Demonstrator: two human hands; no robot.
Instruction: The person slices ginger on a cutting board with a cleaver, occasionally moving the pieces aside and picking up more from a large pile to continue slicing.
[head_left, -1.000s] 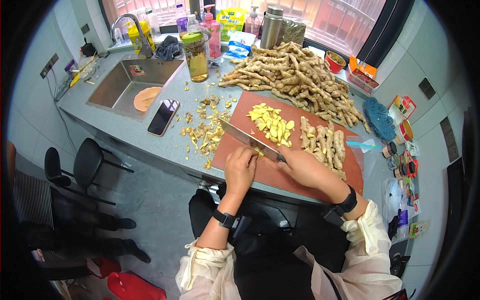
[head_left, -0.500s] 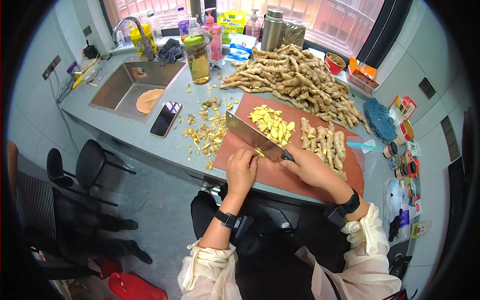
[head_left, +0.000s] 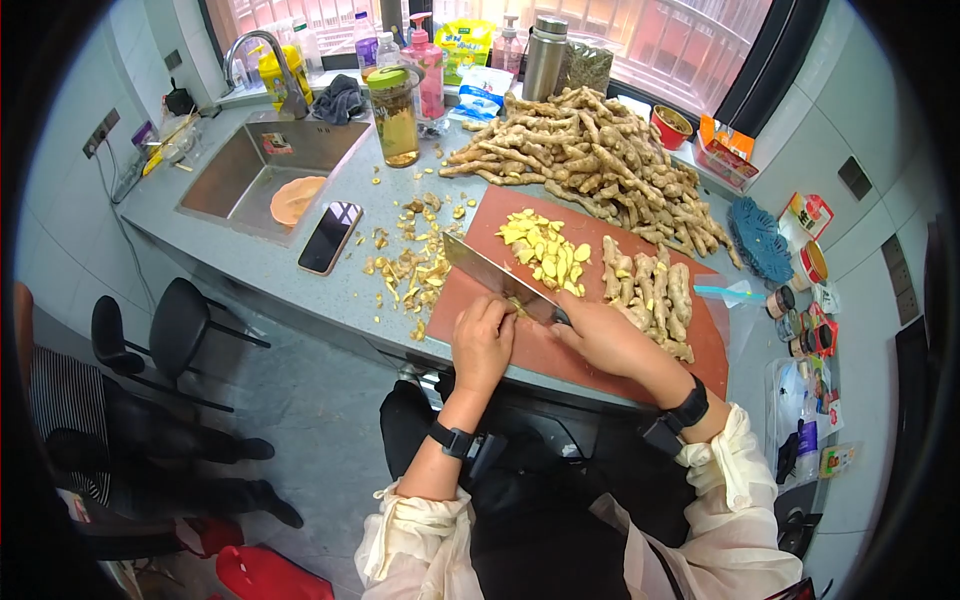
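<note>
Gripping is done by both hands over the cutting board (head_left: 540,352), which lies on the table (head_left: 345,292). The knife (head_left: 492,273) is held in the right hand (head_left: 605,336), its fingers closed around the handle; most of the handle is covered by them, and only a dark bit is seen near the blade. By the left hand (head_left: 483,345), fingers bent and nearly closed, a small piece of ginger (head_left: 517,303) is held against the board beside the blade. The piece is partly hidden by fingertips and blade, so its full shape cannot be made out, nor can it be told whether it is touched by the edge.

Just beyond the blade, yellow slices (head_left: 548,250) are heaped. Past the right fingers, whole roots (head_left: 655,290) are laid side by side, the nearest partly screened by the hand. Farther off, the board's far edge is partly covered by a large ginger pile (head_left: 600,165). To the left of the left fingers, scraps (head_left: 415,272) are scattered, with the phone (head_left: 331,238) set flat beyond them. At the far right, the clear bag (head_left: 745,312) is hard to make out against the table.
</note>
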